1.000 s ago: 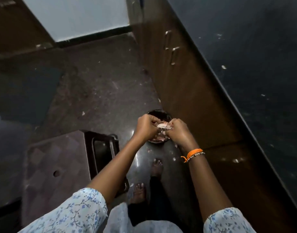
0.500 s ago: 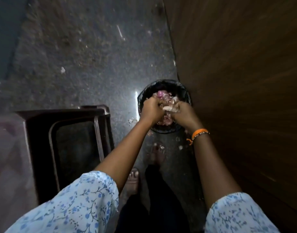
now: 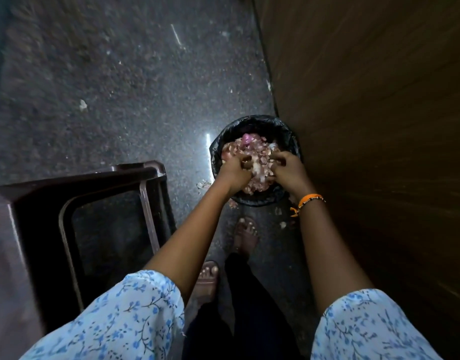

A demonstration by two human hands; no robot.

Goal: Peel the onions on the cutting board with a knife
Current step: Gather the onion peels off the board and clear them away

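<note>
On the dark speckled floor [image 3: 114, 81], seen from the head camera looking straight down, a small round bin [image 3: 255, 120] lined with a black bag stands against a wooden cabinet front [image 3: 366, 100] and is heaped with pink and pale onion peelings [image 3: 252, 152]. Both hands hang over it: the left hand [image 3: 234, 170] and the right hand [image 3: 286, 167] now sit apart with fingers loosely curled, and I cannot tell whether either holds any peel. Half a second ago the two hands met over the middle of the bin around a pale scrap; that scrap no longer shows between them. An orange bracelet [image 3: 308, 200] circles the right wrist. A few peel scraps lie on the floor just beside the bin. A dark brown plastic stool [image 3: 145, 175] stands to the left. No knife, cutting board or whole onions are in view.
</note>
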